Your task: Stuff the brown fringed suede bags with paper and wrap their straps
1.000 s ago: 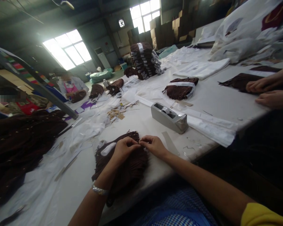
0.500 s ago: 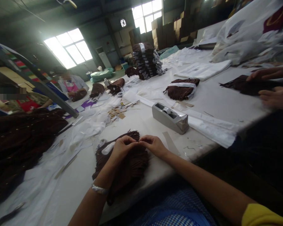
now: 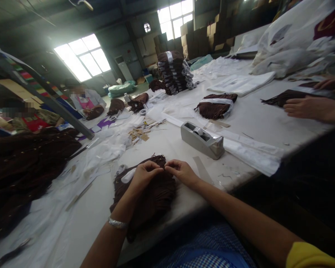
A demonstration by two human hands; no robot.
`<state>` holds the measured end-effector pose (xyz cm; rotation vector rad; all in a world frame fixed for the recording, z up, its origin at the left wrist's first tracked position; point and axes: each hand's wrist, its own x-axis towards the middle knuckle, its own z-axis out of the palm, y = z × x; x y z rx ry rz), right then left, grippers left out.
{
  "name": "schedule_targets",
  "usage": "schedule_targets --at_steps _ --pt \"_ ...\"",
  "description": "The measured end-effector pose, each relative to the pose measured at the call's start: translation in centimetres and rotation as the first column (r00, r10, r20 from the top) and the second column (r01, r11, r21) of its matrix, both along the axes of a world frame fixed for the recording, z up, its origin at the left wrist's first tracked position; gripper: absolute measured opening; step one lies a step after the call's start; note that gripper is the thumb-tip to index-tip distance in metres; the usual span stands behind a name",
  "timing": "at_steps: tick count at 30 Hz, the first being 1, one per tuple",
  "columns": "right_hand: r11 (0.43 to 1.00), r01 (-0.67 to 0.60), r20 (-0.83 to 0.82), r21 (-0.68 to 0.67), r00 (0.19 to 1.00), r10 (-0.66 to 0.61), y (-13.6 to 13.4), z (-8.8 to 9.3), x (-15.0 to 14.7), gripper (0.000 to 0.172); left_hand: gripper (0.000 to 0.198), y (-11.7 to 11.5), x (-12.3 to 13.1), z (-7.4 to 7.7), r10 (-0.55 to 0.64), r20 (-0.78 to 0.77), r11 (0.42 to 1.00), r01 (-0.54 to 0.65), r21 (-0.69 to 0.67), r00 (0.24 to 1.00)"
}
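Note:
A dark brown fringed bag (image 3: 153, 197) lies on the white table in front of me, with a white wad (image 3: 127, 176) at its upper left. My left hand (image 3: 145, 174) is above it, thumb and fingers pinched together. Tip to tip with it, my right hand (image 3: 181, 172) makes a pinch of its own at the bag's right upper edge. What the fingertips hold is too small and dark to make out. Thin brown strands stick up just beyond the fingers. Part of the bag is hidden under my left hand and forearm.
A grey tape dispenser (image 3: 202, 139) stands right of my hands. Behind it lies a wrapped brown bundle (image 3: 216, 105); a tall brown stack (image 3: 173, 72) stands farther back. Brown material (image 3: 25, 175) is heaped at left. At right, a co-worker's hands (image 3: 307, 108) rest on a brown fringed piece.
My hands stay pinched over the bag, with hardly any shift. At the right, the co-worker's hands have moved over the brown piece, and more of the nearer forearm shows.

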<state>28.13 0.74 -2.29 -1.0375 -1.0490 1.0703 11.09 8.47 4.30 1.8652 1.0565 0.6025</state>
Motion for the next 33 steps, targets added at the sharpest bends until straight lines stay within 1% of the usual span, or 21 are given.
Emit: schedule_targets --at_steps 3,5,7,9,12,13,14,15,16,17,19,20,21,22,23,25,26,28,30,31,33 --pt "1.0 -0.007 -0.001 -0.004 1.0 0.007 0.0 -0.1 0.0 0.039 0.027 -0.2 0.4 0.0 -0.062 -0.038 0.996 0.064 0.058 0.997" --pt "1.0 -0.014 0.014 0.009 1.0 0.014 -0.1 0.0 -0.1 0.036 0.026 -0.3 0.5 -0.1 -0.099 -0.059 0.991 0.103 0.084 0.993" --pt "1.0 -0.015 0.034 0.021 0.999 0.014 -0.1 0.1 -0.1 0.033 0.025 -0.3 0.5 -0.2 -0.107 -0.055 0.991 0.111 0.077 0.993" --pt "1.0 0.004 0.054 0.027 0.999 -0.006 -0.1 0.1 -0.1 0.032 0.027 -0.3 0.3 -0.3 -0.052 -0.007 0.998 0.052 0.032 0.999" --pt "0.999 0.051 0.051 0.011 0.997 -0.052 0.0 -0.1 0.0 0.031 0.035 -0.1 -0.1 -0.3 0.116 0.133 0.992 -0.108 -0.072 0.984" --pt "0.998 0.06 0.033 -0.003 0.998 -0.059 0.1 -0.1 0.1 0.031 0.037 0.0 -0.2 -0.3 0.158 0.163 0.986 -0.148 -0.074 0.974" --pt "0.998 0.06 0.008 -0.017 0.998 -0.06 0.2 -0.2 0.1 0.032 0.037 0.0 -0.2 -0.2 0.175 0.171 0.984 -0.17 -0.046 0.97" --pt "0.998 0.056 -0.02 -0.028 0.998 -0.057 0.3 -0.3 0.1 0.033 0.037 0.0 -0.2 -0.2 0.166 0.157 0.986 -0.169 0.005 0.974" --pt "0.998 0.05 -0.045 -0.034 0.998 -0.051 0.3 -0.3 0.1 0.034 0.038 0.0 -0.1 0.0 0.133 0.125 0.988 -0.141 0.061 0.983" --pt "0.998 0.043 -0.065 -0.035 0.997 -0.045 0.3 -0.3 0.1 0.035 0.042 -0.1 0.0 0.1 0.077 0.084 0.991 -0.086 0.105 0.994" --pt "0.999 0.032 -0.089 -0.024 0.995 -0.034 0.4 -0.2 0.1 0.035 0.05 -0.4 0.4 0.3 -0.086 0.0 0.99 0.085 0.115 0.996" --pt "0.999 0.028 -0.105 -0.017 0.994 -0.03 0.4 -0.2 0.1 0.035 0.048 -0.6 0.7 0.4 -0.168 -0.032 0.981 0.17 0.095 0.985" --pt "1.0 0.022 -0.129 -0.014 0.991 -0.024 0.3 -0.2 0.1 0.036 0.04 -0.8 0.8 0.4 -0.235 -0.058 0.968 0.239 0.073 0.97" --pt "1.0 0.014 -0.159 -0.013 0.987 -0.016 0.3 -0.2 0.1 0.037 0.031 -0.9 1.0 0.4 -0.28 -0.079 0.957 0.284 0.057 0.957" --pt "1.0 0.005 -0.193 -0.014 0.981 -0.008 0.3 -0.1 0.1 0.039 0.024 -1.0 1.1 0.4 -0.294 -0.089 0.953 0.299 0.049 0.952" --pt "1.0 -0.019 -0.262 -0.006 0.965 0.017 0.2 -0.1 0.0 0.043 0.022 -0.9 1.1 0.3 -0.257 -0.071 0.965 0.26 0.035 0.964" --pt "0.999 -0.037 -0.286 0.006 0.958 0.037 0.2 0.0 0.0 0.044 0.024 -0.8 1.0 0.2 -0.217 -0.047 0.976 0.218 0.018 0.975" --pt "0.997 -0.07 -0.309 0.035 0.948 0.077 0.1 0.0 0.0 0.045 0.028 -0.5 0.7 0.1 -0.098 0.014 0.995 0.098 -0.035 0.995" --pt "0.995 -0.088 -0.307 0.047 0.947 0.098 0.1 0.1 -0.1 0.046 0.034 -0.2 0.4 0.1 0.041 0.065 0.994 -0.035 -0.103 0.997" --pt "0.995 -0.09 -0.295 0.048 0.95 0.1 0.1 0.1 -0.1 0.046 0.036 -0.1 0.2 0.1 0.092 0.083 0.988 -0.081 -0.128 0.992" --pt "0.996 -0.081 -0.255 0.048 0.963 0.091 0.1 0.0 -0.1 0.043 0.038 -0.1 0.0 0.2 0.119 0.108 0.983 -0.102 -0.154 0.987"
